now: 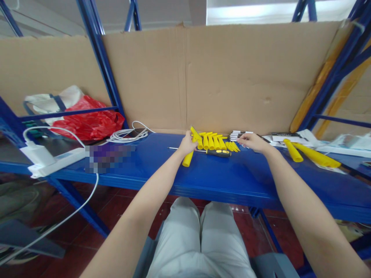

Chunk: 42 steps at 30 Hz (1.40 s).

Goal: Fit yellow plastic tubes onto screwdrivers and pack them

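My left hand [187,144] is closed around a yellow plastic handle [188,157] whose lower end sticks out below the fist, over the blue shelf [220,175]. Beside it lies a row of several more yellow handles [211,141]. A screwdriver with a black-and-yellow grip [218,153] lies just in front of them, its thin shaft pointing left. My right hand [252,141] rests by a small stack of white-and-black pieces [237,135], fingers pinched at its edge; what they hold is too small to make out.
Two larger yellow handles [311,154] lie at the right among white papers [292,137]. A coiled white cable [127,135], a red plastic bag [89,121] and a white power strip [53,162] sit at the left. Cardboard [232,77] backs the shelf, with blue rack posts [100,58] at both sides.
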{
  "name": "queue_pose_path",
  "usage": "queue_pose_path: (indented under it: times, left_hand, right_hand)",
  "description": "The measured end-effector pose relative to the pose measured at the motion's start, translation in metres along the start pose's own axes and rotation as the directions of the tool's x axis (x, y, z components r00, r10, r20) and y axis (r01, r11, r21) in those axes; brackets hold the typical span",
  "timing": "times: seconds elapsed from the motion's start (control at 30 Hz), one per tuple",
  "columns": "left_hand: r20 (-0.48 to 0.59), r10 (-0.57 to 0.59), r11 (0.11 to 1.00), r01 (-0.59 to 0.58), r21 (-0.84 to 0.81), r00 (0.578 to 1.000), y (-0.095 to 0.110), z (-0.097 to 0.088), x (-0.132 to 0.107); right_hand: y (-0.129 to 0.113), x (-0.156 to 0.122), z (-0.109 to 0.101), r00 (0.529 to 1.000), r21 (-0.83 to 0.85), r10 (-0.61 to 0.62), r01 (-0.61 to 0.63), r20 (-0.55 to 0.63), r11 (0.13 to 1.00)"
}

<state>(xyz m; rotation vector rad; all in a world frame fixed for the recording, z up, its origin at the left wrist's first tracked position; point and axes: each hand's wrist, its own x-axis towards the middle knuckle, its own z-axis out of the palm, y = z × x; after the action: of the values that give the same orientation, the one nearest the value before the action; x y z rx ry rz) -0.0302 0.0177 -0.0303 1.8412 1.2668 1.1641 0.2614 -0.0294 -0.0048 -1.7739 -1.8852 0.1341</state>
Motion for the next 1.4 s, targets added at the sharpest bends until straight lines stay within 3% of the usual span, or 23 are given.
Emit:
queue_pose_path:
  times: [0.17,0.3,0.47,0.6,1.07,1.3,1.4]
  left_hand:
    - [-0.004,-0.002,1.000,0.002,0.029,1.000,-0.003,0.000,0.002]
    - [0.003,-0.008,1.000,0.008,0.010,1.000,-0.004,-0.001,0.002]
    - [0.020,-0.014,1.000,0.014,-0.003,1.000,-0.004,0.000,0.002]
    - [0.025,-0.010,1.000,0.010,0.000,1.000,-0.005,0.000,0.003]
    - [0.058,-0.008,0.999,0.011,-0.052,0.998,-0.007,0.002,0.003]
    - [0.073,0.006,0.999,-0.002,-0.051,0.997,-0.005,0.003,0.002]
    - [0.075,0.015,0.998,-0.011,-0.054,0.997,-0.005,0.004,0.002]
  right_hand:
    - [-0.017,-0.010,0.005,0.933,0.102,-0.088,0.055,0.349,0.993]
    - [-0.019,-0.010,0.017,0.896,0.133,-0.138,0.089,0.422,0.987]
    - [-0.019,-0.006,0.023,0.875,0.052,-0.173,0.168,0.452,0.984]
    - [-0.019,-0.005,0.023,0.883,-0.028,-0.159,0.191,0.441,0.981]
    - [-0.024,-0.004,0.035,0.900,0.041,-0.221,0.222,0.377,0.974]
    - [-0.028,-0.005,0.035,0.924,0.031,-0.196,0.197,0.329,0.980]
    - [-0.029,-0.008,0.029,0.943,0.141,-0.160,0.123,0.291,0.982]
